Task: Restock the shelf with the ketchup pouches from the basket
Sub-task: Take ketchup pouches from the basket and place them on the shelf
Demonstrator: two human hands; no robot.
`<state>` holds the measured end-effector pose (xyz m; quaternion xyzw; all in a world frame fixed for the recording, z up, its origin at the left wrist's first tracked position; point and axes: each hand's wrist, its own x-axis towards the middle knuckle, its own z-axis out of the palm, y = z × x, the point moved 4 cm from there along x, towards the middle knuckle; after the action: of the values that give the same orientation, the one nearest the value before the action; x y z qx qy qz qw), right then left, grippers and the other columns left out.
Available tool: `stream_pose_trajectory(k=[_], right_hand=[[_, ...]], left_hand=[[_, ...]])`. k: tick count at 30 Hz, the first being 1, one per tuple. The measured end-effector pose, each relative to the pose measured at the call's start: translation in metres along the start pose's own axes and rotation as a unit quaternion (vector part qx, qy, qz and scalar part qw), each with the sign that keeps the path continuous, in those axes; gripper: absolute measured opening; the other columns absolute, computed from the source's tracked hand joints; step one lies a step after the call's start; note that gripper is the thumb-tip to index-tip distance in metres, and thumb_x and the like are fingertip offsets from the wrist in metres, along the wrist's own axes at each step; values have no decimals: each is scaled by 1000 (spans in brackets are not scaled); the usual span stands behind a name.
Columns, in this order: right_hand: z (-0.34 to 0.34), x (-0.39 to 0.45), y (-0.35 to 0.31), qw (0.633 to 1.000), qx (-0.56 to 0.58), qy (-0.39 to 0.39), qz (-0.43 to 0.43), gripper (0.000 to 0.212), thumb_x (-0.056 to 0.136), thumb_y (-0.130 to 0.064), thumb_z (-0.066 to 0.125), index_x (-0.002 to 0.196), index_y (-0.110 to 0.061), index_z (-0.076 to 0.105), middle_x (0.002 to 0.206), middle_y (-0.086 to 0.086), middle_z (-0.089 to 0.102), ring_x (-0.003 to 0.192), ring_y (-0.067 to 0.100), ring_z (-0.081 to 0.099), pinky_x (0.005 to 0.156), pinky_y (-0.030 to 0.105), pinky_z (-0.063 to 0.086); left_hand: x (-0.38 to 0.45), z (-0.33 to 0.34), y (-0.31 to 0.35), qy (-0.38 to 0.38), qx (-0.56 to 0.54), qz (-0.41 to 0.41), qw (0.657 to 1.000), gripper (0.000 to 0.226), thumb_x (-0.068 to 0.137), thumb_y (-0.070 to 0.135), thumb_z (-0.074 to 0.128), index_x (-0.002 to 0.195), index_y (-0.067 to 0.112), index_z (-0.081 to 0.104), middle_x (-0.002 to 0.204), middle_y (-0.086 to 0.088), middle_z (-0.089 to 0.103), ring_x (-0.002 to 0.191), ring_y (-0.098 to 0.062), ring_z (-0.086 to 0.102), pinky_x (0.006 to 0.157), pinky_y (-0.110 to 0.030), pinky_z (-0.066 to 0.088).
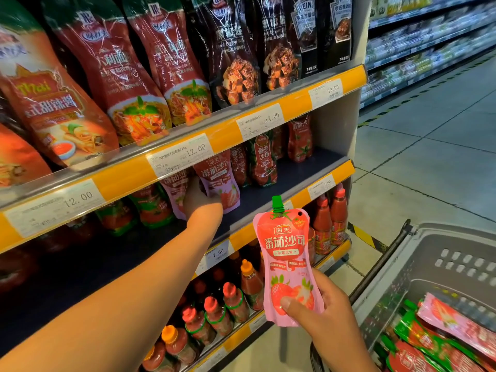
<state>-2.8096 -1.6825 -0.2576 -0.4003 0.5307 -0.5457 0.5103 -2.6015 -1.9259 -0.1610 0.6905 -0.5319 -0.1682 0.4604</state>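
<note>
My right hand [319,307] grips the bottom of a pink ketchup pouch [287,259] with a green cap, held upright in front of the shelves. My left hand [200,204] reaches into the middle shelf [271,191] and holds a second pink ketchup pouch [218,179] standing there, next to other pink pouches [175,187]. The grey basket [440,267] sits at the lower right with several pouches [440,336], pink and red-green, lying in it.
Darker red ketchup pouches [264,159] stand further right on the middle shelf. Large sauce pouches [128,76] fill the upper shelf. Red sauce bottles [233,299] line the lower shelves. Yellow price rails [166,170] front each shelf. Tiled aisle floor [429,162] lies to the right.
</note>
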Motion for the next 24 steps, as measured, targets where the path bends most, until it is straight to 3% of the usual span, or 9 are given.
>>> stream_pose_trajectory(k=[4,7,9,11,13,15,19,21,24], right_hand=[[0,1,1,1000,-6,-5,-2,48,81,-17,88,124,-28,70,106,-4,81,100,16,78,87,41,65],[0,1,1,1000,-4,-13,-8,53,75,-28,89,124,-30,70,108,-4,80,102,16,77,87,42,65],[2,2,0,1000,2,-19,-10,56,71,-34,89,124,-30,70,109,-3,80,102,18,77,87,43,65],[5,3,-2,999,14,-35,-15,54,74,-33,94,123,-28,72,109,0,80,103,21,77,88,44,64],[9,3,-3,998,25,-61,-14,51,74,-30,91,122,-28,73,111,4,80,104,25,77,90,47,63],[15,1,-5,994,30,-102,-11,46,76,-24,86,120,-34,75,114,6,79,106,27,77,92,48,62],[25,-3,-3,987,8,-160,-27,51,83,-7,83,123,-38,73,120,7,78,111,30,75,98,52,60],[27,-3,-3,986,9,-159,-40,53,82,-16,85,126,-42,71,124,4,77,113,27,74,96,48,60],[21,-3,-3,993,0,-106,-55,51,77,-37,83,125,-47,69,120,-7,76,109,16,73,90,34,59]], left_hand=[[-35,-25,7,-11,-152,-2,988,53,93,3,69,144,13,54,142,-6,63,131,-20,60,114,-40,47],[-103,-66,8,14,-225,16,974,25,93,6,71,113,22,69,111,-1,73,102,-11,69,98,-40,57],[-152,-73,0,-128,-266,-22,955,17,92,20,75,108,26,72,110,-3,75,104,-18,73,94,-46,59],[-198,-65,-7,-314,-288,-67,902,33,92,30,75,124,27,68,122,-2,74,115,-22,72,96,-45,58],[-225,-60,-10,-384,-265,-59,883,37,97,21,73,132,21,62,124,2,74,118,-18,71,93,-35,59],[-229,-60,-11,-365,-244,-50,897,36,96,10,71,129,19,62,118,2,77,111,-16,73,86,-28,60],[-220,-64,-13,-332,-216,-55,916,29,92,7,75,119,16,70,105,-5,81,91,-25,78,64,-22,57],[-214,-68,-14,-310,-221,-66,922,28,89,4,77,115,11,72,102,-8,81,87,-25,79,62,-21,58],[-194,-82,-15,-248,-235,-86,936,19,89,3,76,107,6,73,89,-15,79,59,-21,73,46,-23,53]])
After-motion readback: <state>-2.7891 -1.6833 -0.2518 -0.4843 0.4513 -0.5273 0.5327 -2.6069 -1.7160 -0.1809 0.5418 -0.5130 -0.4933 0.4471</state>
